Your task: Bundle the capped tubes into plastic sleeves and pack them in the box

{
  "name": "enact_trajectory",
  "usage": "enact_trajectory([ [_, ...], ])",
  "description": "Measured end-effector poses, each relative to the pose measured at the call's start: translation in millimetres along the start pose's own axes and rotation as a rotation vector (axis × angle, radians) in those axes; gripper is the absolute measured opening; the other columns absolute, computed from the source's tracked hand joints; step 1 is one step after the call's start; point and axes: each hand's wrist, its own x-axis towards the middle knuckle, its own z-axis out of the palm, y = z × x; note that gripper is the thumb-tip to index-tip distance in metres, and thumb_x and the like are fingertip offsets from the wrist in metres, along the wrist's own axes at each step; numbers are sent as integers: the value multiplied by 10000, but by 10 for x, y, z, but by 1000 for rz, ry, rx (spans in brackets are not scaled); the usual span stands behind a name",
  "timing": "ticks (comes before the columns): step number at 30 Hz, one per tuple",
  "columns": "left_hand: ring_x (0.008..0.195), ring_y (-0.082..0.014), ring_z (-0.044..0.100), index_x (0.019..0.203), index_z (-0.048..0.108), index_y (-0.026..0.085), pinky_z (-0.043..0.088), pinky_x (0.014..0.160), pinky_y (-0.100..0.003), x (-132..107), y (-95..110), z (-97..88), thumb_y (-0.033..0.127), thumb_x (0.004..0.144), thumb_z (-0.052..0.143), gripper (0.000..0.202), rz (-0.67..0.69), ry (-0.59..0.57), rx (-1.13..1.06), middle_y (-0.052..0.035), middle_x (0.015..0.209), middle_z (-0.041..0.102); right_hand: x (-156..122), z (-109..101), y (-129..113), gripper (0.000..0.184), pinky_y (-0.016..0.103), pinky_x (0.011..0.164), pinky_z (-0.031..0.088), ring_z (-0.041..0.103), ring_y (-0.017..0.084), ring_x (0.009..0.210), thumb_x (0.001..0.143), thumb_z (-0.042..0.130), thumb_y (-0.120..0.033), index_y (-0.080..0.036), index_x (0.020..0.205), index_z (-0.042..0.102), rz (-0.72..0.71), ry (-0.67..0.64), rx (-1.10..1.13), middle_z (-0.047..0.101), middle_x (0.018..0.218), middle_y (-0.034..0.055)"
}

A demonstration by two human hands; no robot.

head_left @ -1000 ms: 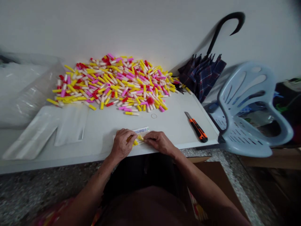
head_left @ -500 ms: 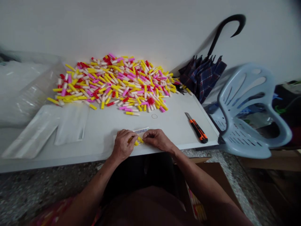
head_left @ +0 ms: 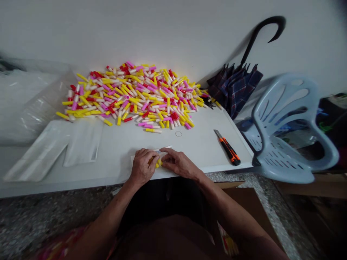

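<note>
Yellow tubes (probably) lie between left hand and right hand.

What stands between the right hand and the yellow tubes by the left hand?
Nothing visible does. The fingertips of the right hand reach the yellow tubes directly, with no object between them. The tubes sit at the paper strip, right beside the left hand.

This one camera sits on the person's head and looks forward and down. It is close above the left hand and right hand, and it sees the counter and the wall past them.
</note>
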Motion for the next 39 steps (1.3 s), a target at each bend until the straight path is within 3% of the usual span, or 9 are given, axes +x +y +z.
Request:
enact_trajectory([
  [10,869,-232,619,899,654,235,439,862,-424,21,-28,-7,238,1012,576,138,31,-48,73,-24,881,729,41,54,-11,617,395,996,541,725,213,1098,992,612,-216,-216,1578,422,-91,-14,40,764,1217,103],
  [16,878,-242,622,888,646,235,438,858,-421,4,-68,32,227,1003,571,138,29,-5,79,-33,863,707,42,133,-1,640,452,1045,509,696,249,1165,980,632,-230,-198,1589,438,-153,7,-113,738,1282,138],
  [19,890,-242,626,911,654,240,435,864,-419,-9,-60,17,246,1014,571,132,30,-22,84,-33,888,721,127,-37,42,524,375,943,551,728,213,1024,1001,628,-327,-207,1504,546,-100,-15,-42,778,1166,91],
  [23,889,-231,624,919,654,233,426,857,-417,-27,-28,-23,262,1032,570,144,32,1,84,-27,903,730,492,-547,159,347,339,849,541,697,205,882,974,623,-392,-151,1207,713,64,547,-243,773,1017,90],
  [25,884,-225,623,910,649,226,426,852,-416,-36,-20,-30,254,1032,571,148,40,16,78,-25,896,726,747,-797,199,336,352,864,529,688,227,911,938,654,-371,-140,1174,715,158,686,-400,762,1057,109],
  [28,873,-222,614,914,649,222,433,869,-422,-43,-25,-22,266,1011,613,113,44,12,85,-25,891,721,1106,-992,198,413,369,876,522,691,275,1010,921,659,-330,-155,1295,656,289,653,-584,752,1154,133],
  [32,888,-229,616,1020,689,220,443,884,-429,-35,-30,-11,280,987,655,76,24,0,98,-33,922,731,1399,-973,145,449,416,885,529,698,342,1073,942,580,-229,-167,1387,593,376,540,-800,747,1203,178],
  [35,894,-228,616,973,724,241,431,875,-426,-16,-16,-15,253,1007,612,118,-5,-25,105,-27,907,731,1425,-969,130,505,454,911,536,700,367,1102,921,565,-166,-156,1426,577,359,520,-853,737,1234,202],
  [39,869,-218,609,886,713,234,421,859,-421,-4,0,-28,249,1016,601,172,-13,-13,73,-20,873,721,1161,-1046,152,545,462,922,558,729,328,1004,868,661,-226,-133,1403,618,232,634,-664,775,1095,158],
])
